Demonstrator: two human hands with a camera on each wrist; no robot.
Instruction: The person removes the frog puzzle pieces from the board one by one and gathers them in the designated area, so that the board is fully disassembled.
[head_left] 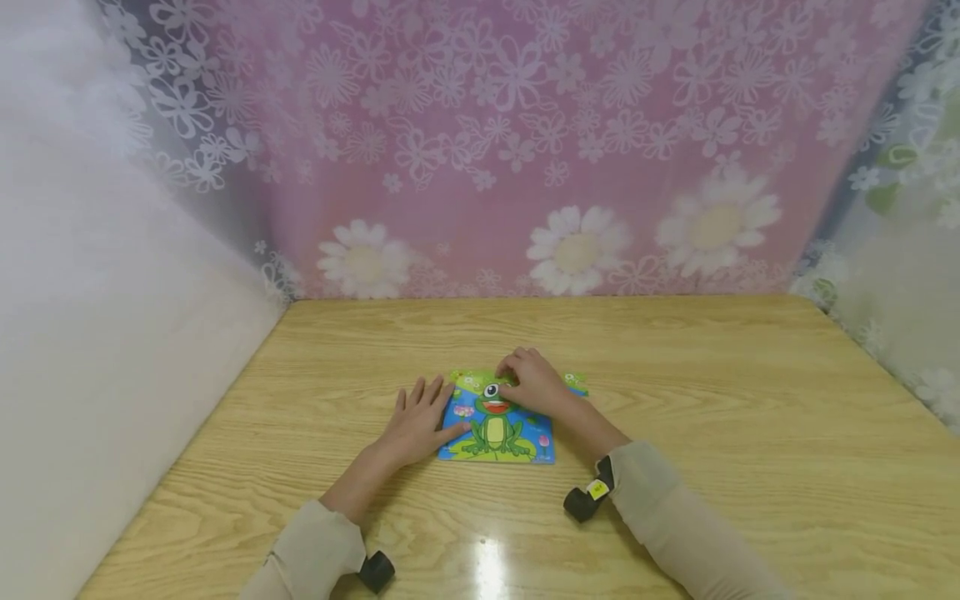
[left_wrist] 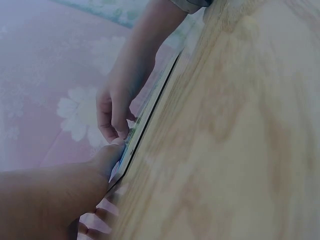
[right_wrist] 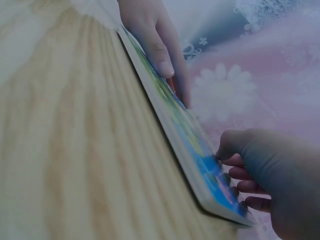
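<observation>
A bright picture board (head_left: 495, 433) with a smiling green frog on a lily pad lies on the wooden table; from the side it looks like a thin slab with a pale edge. My left hand (head_left: 416, 425) rests along its left side, fingers spread on the table, the thumb (left_wrist: 112, 152) on the board's surface. Over the upper right of the picture is my right hand (head_left: 536, 383), its fingers bent down and fingertips right at the surface, covering one of the frog's eyes. I cannot tell whether the right fingertips pinch a small piece.
Wood-grain table (head_left: 712, 400) surrounds the board on all sides. A pink flowered curtain (head_left: 480, 183) hangs behind the far edge, and a white sheet (head_left: 112, 292) hangs at the left. Black wrist cameras (head_left: 581, 504) are strapped at both sleeves.
</observation>
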